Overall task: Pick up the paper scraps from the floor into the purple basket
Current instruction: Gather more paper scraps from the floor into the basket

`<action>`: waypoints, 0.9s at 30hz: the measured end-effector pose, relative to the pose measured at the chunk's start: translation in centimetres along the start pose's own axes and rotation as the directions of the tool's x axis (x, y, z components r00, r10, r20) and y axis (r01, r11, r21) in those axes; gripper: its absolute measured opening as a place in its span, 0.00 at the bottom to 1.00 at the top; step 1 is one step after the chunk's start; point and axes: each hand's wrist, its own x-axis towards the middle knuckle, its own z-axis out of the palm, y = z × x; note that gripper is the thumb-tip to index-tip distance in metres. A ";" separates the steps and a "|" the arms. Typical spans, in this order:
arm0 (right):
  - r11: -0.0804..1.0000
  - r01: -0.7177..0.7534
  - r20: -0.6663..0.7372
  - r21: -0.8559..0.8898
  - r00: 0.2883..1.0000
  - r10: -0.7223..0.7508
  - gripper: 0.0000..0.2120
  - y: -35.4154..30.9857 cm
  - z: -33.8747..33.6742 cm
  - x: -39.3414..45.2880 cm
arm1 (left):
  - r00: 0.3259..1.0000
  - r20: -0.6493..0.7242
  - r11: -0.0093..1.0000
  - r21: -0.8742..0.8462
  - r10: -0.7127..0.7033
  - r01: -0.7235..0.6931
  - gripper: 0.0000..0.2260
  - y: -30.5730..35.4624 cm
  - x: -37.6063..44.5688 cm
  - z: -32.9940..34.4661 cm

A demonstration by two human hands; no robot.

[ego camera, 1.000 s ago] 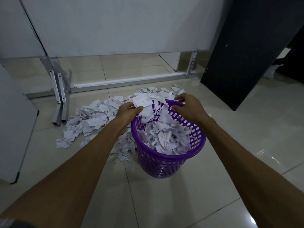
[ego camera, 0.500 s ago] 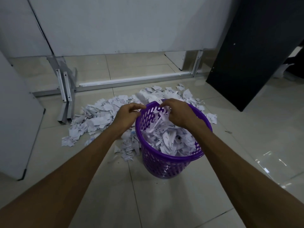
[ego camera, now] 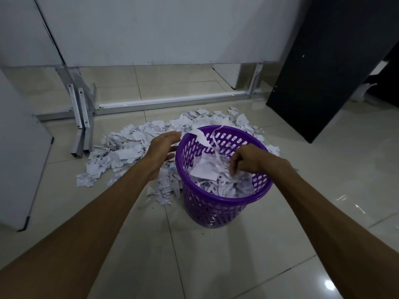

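A purple perforated basket (ego camera: 218,209) stands on the tiled floor, filled high with white paper scraps (ego camera: 216,182). My left hand (ego camera: 162,147) hovers just left of the rim with straight fingers, and a scrap falls from near its fingertips over the basket. My right hand (ego camera: 248,159) hangs over the basket's right side, fingers curled downward among the scraps inside; whether they pinch any paper is unclear. A wide pile of torn paper scraps (ego camera: 133,147) lies on the floor behind and left of the basket.
A white panel on a metal frame (ego camera: 164,101) runs along the back, with metal legs (ego camera: 81,117) at the left. A black board (ego camera: 323,67) leans at the right. A white panel edge (ego camera: 28,169) stands at the left. Bare tile lies in front.
My hands have parted over the basket. The left moved out past the rim and opened, dropping scraps; the right shifted to the basket's right side and lowered into the paper.
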 end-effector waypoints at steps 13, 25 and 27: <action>0.918 0.143 -0.493 0.370 0.868 0.064 0.09 -2.2 -0.5 0.7 | 0.999 -0.045 1.000 0.008 -0.002 0.002 0.17 -0.2 -0.1 1.8; 0.838 0.130 -0.291 0.530 0.956 0.036 0.27 -7.2 2.4 3.8 | 0.995 -0.011 0.985 0.144 0.101 -0.098 0.13 -0.2 -0.4 2.4; 0.744 0.151 -0.281 0.651 0.958 0.052 0.17 -6.8 2.3 3.7 | 0.991 0.012 0.979 0.152 0.135 -0.136 0.12 -0.3 -0.5 2.4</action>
